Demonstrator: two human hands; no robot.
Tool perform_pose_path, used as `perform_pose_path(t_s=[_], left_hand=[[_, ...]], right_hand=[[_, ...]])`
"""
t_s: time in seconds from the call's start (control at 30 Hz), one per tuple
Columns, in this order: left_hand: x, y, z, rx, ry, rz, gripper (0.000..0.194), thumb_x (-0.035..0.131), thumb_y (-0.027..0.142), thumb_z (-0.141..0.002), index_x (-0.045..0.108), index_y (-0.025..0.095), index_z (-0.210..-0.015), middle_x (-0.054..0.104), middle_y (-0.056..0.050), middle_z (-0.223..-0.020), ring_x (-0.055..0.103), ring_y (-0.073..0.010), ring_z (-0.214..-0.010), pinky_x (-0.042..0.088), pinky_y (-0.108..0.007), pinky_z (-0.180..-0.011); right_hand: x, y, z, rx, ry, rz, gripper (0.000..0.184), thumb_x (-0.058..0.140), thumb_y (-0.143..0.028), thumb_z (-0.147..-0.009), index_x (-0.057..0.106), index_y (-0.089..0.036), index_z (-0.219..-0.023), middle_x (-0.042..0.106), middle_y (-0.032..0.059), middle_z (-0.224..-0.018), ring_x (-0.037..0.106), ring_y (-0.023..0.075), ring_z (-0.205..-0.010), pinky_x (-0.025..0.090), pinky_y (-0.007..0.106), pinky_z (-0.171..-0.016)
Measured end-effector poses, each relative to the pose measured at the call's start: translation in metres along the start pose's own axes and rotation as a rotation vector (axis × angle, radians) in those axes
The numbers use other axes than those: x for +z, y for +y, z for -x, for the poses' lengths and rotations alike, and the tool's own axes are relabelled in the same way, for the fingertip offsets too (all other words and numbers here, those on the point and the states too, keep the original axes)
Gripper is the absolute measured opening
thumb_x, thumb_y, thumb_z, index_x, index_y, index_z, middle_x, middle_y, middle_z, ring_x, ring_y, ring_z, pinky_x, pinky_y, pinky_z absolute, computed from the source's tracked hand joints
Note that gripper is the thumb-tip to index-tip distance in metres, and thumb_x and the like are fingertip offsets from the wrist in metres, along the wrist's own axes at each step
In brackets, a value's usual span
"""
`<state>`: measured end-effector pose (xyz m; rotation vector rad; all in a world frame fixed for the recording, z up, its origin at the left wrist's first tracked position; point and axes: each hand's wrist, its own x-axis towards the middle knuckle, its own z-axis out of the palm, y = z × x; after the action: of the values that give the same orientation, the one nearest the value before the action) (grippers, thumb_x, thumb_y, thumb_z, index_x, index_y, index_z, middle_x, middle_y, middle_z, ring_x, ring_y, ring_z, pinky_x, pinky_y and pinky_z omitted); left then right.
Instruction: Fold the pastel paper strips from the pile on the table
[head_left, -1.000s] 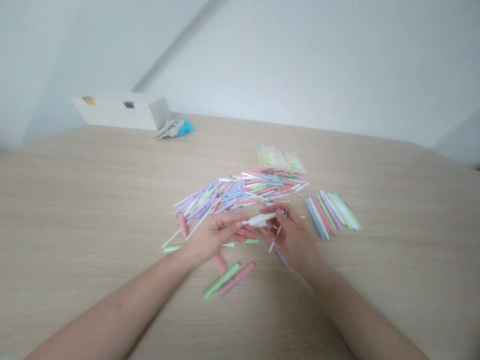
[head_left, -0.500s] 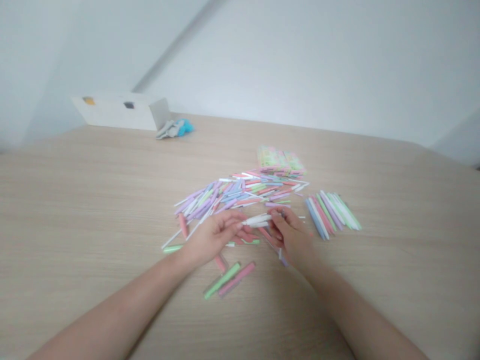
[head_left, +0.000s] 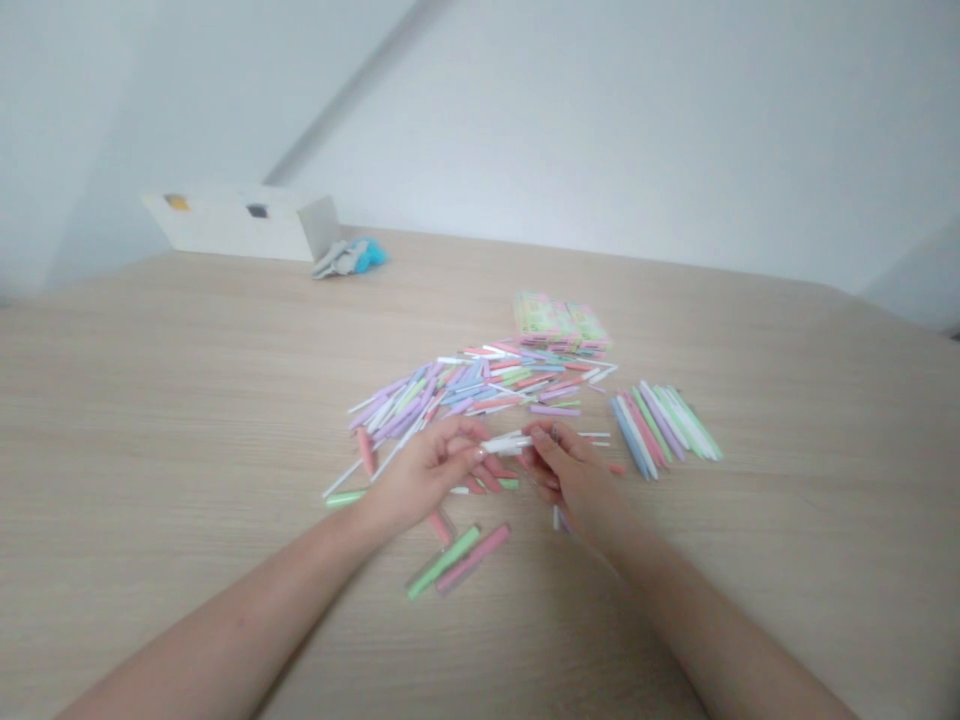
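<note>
Between my two hands is a white, pen-like stick [head_left: 504,444], held level above the table. My left hand [head_left: 431,470] pinches its left end between thumb and fingers, the other fingers loosely curled below. The fingers of my right hand [head_left: 574,475] close on its right end. Blur hides whether it is one piece or several pressed together. Just beyond my hands lies a loose pile of pastel and white sticks [head_left: 465,385]. Nearer to me, a green stick [head_left: 445,562] and a pink stick [head_left: 474,560] lie side by side.
A row of pen-like sticks [head_left: 664,430] lies to the right. Behind the pile sits a stack of printed green-and-pink packets [head_left: 559,322]. At the back left stand a white box [head_left: 240,230] and a crumpled grey-and-blue item [head_left: 351,257], on the wooden table [head_left: 810,520] against the wall.
My right hand has moved slightly left, closer to my left hand, and less of the white stick shows between them. The other things lie as before.
</note>
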<state>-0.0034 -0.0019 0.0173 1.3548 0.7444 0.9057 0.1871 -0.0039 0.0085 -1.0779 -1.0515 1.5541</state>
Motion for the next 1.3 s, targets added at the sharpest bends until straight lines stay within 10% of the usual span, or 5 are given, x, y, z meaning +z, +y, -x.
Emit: perform_pose_path(t_s=[0.9, 1.3], left_hand=[[-0.002, 0.002, -0.004, 0.115, 0.127, -0.113, 0.029, 0.057, 0.041, -0.084, 0.058, 0.013, -0.092, 0.06, -0.002, -0.074, 0.059, -0.013, -0.067, 0.052, -0.025, -0.064], [0.002, 0.009, 0.005, 0.128, 0.064, -0.28, 0.029, 0.037, 0.041, -0.094, 0.053, 0.017, -0.095, 0.061, -0.005, -0.093, 0.061, -0.0169, -0.084, 0.051, -0.03, -0.079]], right_hand=[[0.003, -0.003, 0.004, 0.156, -0.045, -0.077, 0.025, 0.054, -0.041, -0.078, 0.059, -0.017, -0.082, 0.044, -0.0045, -0.062, 0.026, 0.0041, -0.043, 0.012, 0.016, -0.037], [0.003, -0.014, 0.004, -0.055, 0.013, -0.242, 0.026, 0.06, -0.042, -0.079, 0.057, -0.019, -0.067, 0.049, -0.002, -0.063, 0.044, 0.0091, -0.054, 0.04, 0.023, -0.051]])
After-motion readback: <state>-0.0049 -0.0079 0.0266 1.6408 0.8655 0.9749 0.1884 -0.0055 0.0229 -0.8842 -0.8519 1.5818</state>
